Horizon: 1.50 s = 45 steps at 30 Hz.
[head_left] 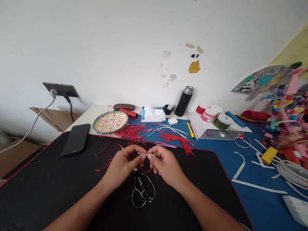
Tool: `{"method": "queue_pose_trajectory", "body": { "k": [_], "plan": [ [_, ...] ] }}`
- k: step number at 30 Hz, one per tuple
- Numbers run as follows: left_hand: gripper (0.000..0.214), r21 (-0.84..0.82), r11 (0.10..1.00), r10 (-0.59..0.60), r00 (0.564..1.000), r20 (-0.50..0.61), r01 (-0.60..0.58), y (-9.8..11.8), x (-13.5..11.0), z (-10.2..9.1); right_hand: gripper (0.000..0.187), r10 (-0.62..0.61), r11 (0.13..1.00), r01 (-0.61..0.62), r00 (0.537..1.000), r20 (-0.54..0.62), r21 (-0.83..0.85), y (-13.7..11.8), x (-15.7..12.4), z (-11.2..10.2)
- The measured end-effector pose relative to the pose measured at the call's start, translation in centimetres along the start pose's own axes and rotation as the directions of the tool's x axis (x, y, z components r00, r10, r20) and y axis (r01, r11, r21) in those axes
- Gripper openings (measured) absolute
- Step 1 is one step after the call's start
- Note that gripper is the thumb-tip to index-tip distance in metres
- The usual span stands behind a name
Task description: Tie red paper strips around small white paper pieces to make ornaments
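My left hand [124,163] and my right hand [165,163] meet over a black mat [48,192], both pinched on a thin pale strip [144,154] held level between their fingertips. A thin red strand [144,170] curves just below the fingers. Black-handled scissors [143,189] lie on the mat under my hands. Beyond them lie piles of red strips [132,131] and another bunch of red strips [178,139], with white strips [168,128] between.
A black phone [75,139] lies at the mat's left. A woven basket [110,122], tissue pack [152,114], black flask [184,101], jars [211,114] and coloured paper crafts [288,109] fill the back and right. White bands [240,165] lie on the blue cover.
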<state>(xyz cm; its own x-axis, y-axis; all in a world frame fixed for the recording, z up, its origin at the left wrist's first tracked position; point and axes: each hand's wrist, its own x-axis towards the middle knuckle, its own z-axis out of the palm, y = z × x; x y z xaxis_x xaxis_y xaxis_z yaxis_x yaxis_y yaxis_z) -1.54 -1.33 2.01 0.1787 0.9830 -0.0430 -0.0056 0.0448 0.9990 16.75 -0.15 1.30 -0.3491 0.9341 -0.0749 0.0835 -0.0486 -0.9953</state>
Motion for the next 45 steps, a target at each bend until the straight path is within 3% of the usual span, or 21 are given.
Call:
{"method": "queue_pose_trajectory", "body": {
  "k": [21,29,32,39,45],
  "plan": [
    [0.02,0.067,0.997,0.037,0.998,-0.049,-0.034,0.0,-0.1,0.0,0.019,0.017,0.999,-0.017,1.0,-0.001,0.027,0.1,0.0,-0.1],
    [0.017,0.168,0.981,0.099,0.995,-0.03,-0.092,0.0,-0.3,0.0,0.022,0.028,0.999,-0.029,0.999,0.043,0.022,0.4,0.1,-0.1],
    [0.02,0.113,0.992,0.063,0.998,-0.019,-0.061,-0.1,-0.2,-0.1,0.022,0.014,1.0,-0.014,0.999,0.04,-0.002,0.5,0.1,-0.2],
    [0.032,-0.211,0.969,-0.12,0.991,0.052,0.129,-0.3,0.4,-1.0,0.022,0.009,0.999,-0.008,1.0,0.015,-0.034,0.0,-0.2,-0.2],
    [0.034,-0.258,0.943,-0.193,0.977,0.088,0.21,0.1,0.5,-1.0,0.017,-0.015,0.996,0.015,1.0,0.001,-0.09,0.2,-0.2,-0.2]
  ]
}}
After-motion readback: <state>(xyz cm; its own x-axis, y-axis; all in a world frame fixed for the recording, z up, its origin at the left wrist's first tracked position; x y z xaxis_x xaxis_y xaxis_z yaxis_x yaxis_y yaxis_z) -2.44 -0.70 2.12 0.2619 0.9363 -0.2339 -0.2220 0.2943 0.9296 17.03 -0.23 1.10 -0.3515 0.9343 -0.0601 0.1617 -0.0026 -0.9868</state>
